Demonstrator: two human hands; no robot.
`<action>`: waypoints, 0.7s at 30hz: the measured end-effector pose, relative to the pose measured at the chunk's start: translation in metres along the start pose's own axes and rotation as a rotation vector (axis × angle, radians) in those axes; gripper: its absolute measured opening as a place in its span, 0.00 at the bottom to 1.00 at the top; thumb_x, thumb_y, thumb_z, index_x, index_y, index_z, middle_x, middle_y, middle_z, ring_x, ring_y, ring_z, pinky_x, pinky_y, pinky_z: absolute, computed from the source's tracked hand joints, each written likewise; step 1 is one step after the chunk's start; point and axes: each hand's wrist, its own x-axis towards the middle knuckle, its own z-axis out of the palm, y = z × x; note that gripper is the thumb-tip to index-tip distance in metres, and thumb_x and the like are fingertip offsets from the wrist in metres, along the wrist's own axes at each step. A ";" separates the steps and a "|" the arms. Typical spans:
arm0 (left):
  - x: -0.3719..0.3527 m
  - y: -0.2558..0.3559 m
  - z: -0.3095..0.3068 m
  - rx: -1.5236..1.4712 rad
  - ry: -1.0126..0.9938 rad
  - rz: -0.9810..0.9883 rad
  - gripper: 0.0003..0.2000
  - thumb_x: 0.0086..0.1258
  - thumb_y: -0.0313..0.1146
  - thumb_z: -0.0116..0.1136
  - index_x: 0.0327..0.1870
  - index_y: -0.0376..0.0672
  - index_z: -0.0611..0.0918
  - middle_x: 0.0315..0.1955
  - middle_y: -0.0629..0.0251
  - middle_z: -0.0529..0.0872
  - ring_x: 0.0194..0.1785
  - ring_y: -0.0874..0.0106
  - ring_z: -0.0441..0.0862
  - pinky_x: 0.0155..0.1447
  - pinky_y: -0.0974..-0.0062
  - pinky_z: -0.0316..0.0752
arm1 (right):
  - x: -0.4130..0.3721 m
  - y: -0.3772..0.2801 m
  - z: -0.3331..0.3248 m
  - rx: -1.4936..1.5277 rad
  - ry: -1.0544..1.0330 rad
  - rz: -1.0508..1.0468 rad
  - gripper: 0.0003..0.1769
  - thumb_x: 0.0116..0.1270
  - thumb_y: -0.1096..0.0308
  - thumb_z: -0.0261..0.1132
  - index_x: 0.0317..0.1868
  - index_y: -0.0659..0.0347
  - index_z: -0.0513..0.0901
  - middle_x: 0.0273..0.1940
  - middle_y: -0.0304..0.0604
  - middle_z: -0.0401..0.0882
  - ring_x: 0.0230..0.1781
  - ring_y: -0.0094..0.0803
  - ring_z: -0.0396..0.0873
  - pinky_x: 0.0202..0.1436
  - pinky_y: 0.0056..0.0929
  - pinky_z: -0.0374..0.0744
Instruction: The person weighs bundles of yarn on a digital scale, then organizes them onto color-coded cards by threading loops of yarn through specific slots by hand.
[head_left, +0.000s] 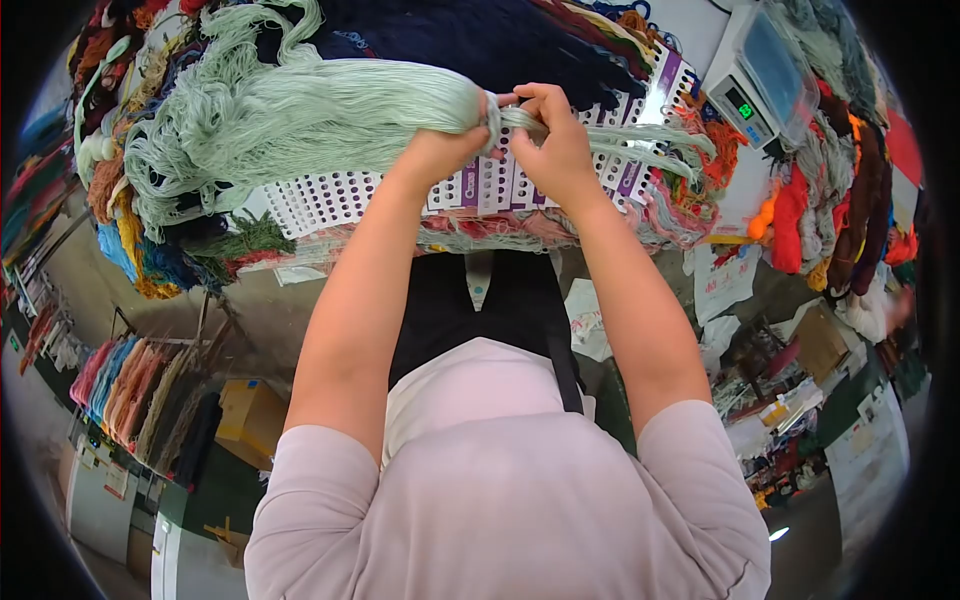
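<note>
A thick bundle of pale green yarn [310,110] stretches across the table, its loose, looped end spread out at the left. My left hand [450,150] is wrapped round the bundle near its right end. Just right of it, a loop of the same yarn circles the bundle, and my right hand [550,145] pinches the yarn there with thumb and forefinger. From my right hand a thinner tail of pale green strands [650,145] runs to the right. White punched cards [330,198] with purple bands lie beneath the yarn.
Dark navy yarn [450,40] is heaped behind the bundle. A digital scale [741,100] with a lit green display stands at the back right, beside hanging coloured skeins [790,220]. Lower left are a rack of skeins [140,390] and a cardboard box [248,420].
</note>
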 end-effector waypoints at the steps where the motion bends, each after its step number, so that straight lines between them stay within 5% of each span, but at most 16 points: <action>1: 0.003 -0.001 0.003 0.236 -0.041 0.080 0.09 0.61 0.23 0.56 0.43 0.40 0.76 0.39 0.65 0.82 0.38 0.76 0.77 0.44 0.74 0.74 | 0.002 0.001 0.003 0.045 0.045 -0.030 0.22 0.53 0.77 0.60 0.51 0.58 0.73 0.37 0.45 0.80 0.38 0.40 0.81 0.42 0.34 0.78; 4: 0.010 -0.008 0.004 0.631 0.057 0.191 0.10 0.59 0.24 0.59 0.41 0.39 0.76 0.33 0.68 0.79 0.38 0.78 0.75 0.42 0.75 0.73 | 0.008 0.021 0.007 -0.060 0.078 -0.085 0.19 0.53 0.76 0.62 0.48 0.57 0.77 0.39 0.43 0.79 0.41 0.41 0.81 0.44 0.34 0.78; 8: 0.005 -0.006 0.009 0.091 0.069 0.141 0.11 0.57 0.27 0.65 0.38 0.42 0.76 0.33 0.74 0.77 0.36 0.80 0.72 0.41 0.76 0.71 | 0.011 0.029 0.020 -0.302 -0.007 -0.094 0.16 0.50 0.74 0.67 0.43 0.54 0.81 0.41 0.38 0.78 0.44 0.44 0.78 0.44 0.38 0.77; 11: -0.007 0.009 0.004 0.220 0.098 0.187 0.12 0.57 0.27 0.67 0.39 0.44 0.77 0.33 0.75 0.77 0.35 0.80 0.74 0.41 0.78 0.71 | 0.015 0.033 0.022 -0.347 0.014 -0.157 0.12 0.50 0.73 0.67 0.38 0.57 0.81 0.38 0.40 0.78 0.40 0.45 0.79 0.41 0.39 0.77; 13: -0.024 0.010 -0.026 -0.035 0.267 0.028 0.17 0.53 0.30 0.70 0.44 0.46 0.77 0.33 0.72 0.79 0.37 0.79 0.76 0.42 0.77 0.73 | 0.020 0.040 0.017 -0.343 0.057 -0.073 0.10 0.49 0.73 0.67 0.35 0.58 0.80 0.36 0.41 0.78 0.38 0.45 0.79 0.39 0.39 0.77; 15: -0.048 0.017 -0.066 -0.231 0.353 0.085 0.15 0.58 0.30 0.68 0.44 0.46 0.77 0.31 0.74 0.77 0.28 0.81 0.72 0.35 0.80 0.68 | 0.019 0.044 0.014 -0.339 0.097 0.014 0.09 0.49 0.72 0.68 0.32 0.59 0.79 0.35 0.42 0.78 0.36 0.46 0.79 0.38 0.39 0.76; 19: -0.091 -0.004 -0.129 -0.591 0.446 -0.016 0.08 0.64 0.28 0.61 0.40 0.48 0.75 0.26 0.74 0.74 0.20 0.84 0.63 0.30 0.82 0.62 | 0.024 0.045 0.013 -0.161 0.098 0.221 0.05 0.53 0.73 0.65 0.29 0.61 0.77 0.29 0.43 0.79 0.30 0.35 0.80 0.35 0.31 0.76; 21: -0.092 -0.022 -0.128 -0.676 0.496 -0.062 0.07 0.66 0.28 0.60 0.40 0.48 0.75 0.24 0.73 0.73 0.19 0.83 0.63 0.30 0.82 0.61 | 0.023 0.048 0.018 0.169 0.138 0.323 0.04 0.58 0.73 0.63 0.31 0.61 0.76 0.27 0.38 0.79 0.28 0.23 0.78 0.33 0.24 0.74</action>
